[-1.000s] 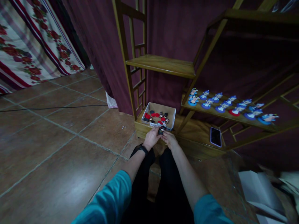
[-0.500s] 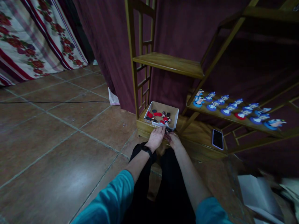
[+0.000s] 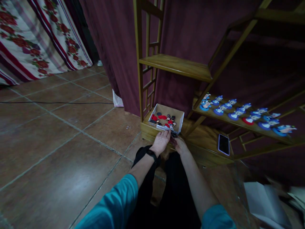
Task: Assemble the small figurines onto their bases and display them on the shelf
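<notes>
My left hand and my right hand meet at the near edge of a shallow open cardboard box. Between their fingertips is a small dark object, its kind too small and too covered to tell. Both hands are closed around it, the fingers partly hidden. Inside the box lie several little red, black and white figure pieces, some red discs and a dark disc. A dark band circles my left wrist.
The box stands on the low wooden base of a shelf unit. Right of it lies a phone. Several blue and white figurines line a shelf above. A white sheet-like thing is at lower right, and a cable crosses the tiled floor.
The view has shifted slightly, so the shelf and box sit a little further right. Both hands stay together at the box's near edge, still around the small dark object.
</notes>
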Available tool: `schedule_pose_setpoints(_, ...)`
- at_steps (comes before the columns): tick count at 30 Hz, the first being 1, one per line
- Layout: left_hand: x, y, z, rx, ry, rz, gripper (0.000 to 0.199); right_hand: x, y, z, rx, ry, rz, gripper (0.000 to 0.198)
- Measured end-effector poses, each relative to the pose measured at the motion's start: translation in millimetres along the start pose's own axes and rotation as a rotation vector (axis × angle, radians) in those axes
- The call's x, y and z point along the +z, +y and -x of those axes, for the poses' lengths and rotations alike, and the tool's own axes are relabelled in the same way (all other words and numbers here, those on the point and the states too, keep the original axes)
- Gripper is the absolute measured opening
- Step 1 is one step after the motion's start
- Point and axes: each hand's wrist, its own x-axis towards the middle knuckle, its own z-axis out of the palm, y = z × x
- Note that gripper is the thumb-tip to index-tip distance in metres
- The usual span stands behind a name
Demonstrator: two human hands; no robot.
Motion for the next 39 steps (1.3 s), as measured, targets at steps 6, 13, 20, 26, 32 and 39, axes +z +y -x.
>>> schedule_pose_setpoints(6, 1.4, -5.0, 0.8, -0.081, -0.002, 0.137, 0.048, 0.5, -2.6, 4.0, 0.009, -0.026, 0.003, 0.015)
schedule_pose_setpoints(13, 12.5, -25.8, -6.2, -0.227, -0.014, 0.54, 0.031, 4.0, -7.0, 9.4, 0.045, -0.095, -0.002, 0.011)
schedule_pose_setpoints(20, 22.0, -29.5, -12.0, -0.347, 0.042, 0.82, 0.032, 6.3, -5.4, 8.7, 0.052, -0.142, -0.036, 0.011)
schedule_pose_setpoints(26, 22.1, -29.2, -12.7, -0.366, 0.036, 0.907, 0.03, 5.6, -4.1, 7.3, 0.05, -0.148, -0.026, 0.017)
schedule_pose_setpoints(32, 15.9, -26.1, -12.1, -0.416, 0.089, 0.816, 0.031, 5.7, -3.3, 7.2, 0.045, -0.15, -0.041, 0.025)
schedule_pose_setpoints(39, 7.3, -20.0, -7.1, -0.399, 0.102, 0.678, 0.037, 6.3, -3.5, 9.7, 0.032, -0.16, -0.027, 0.022)
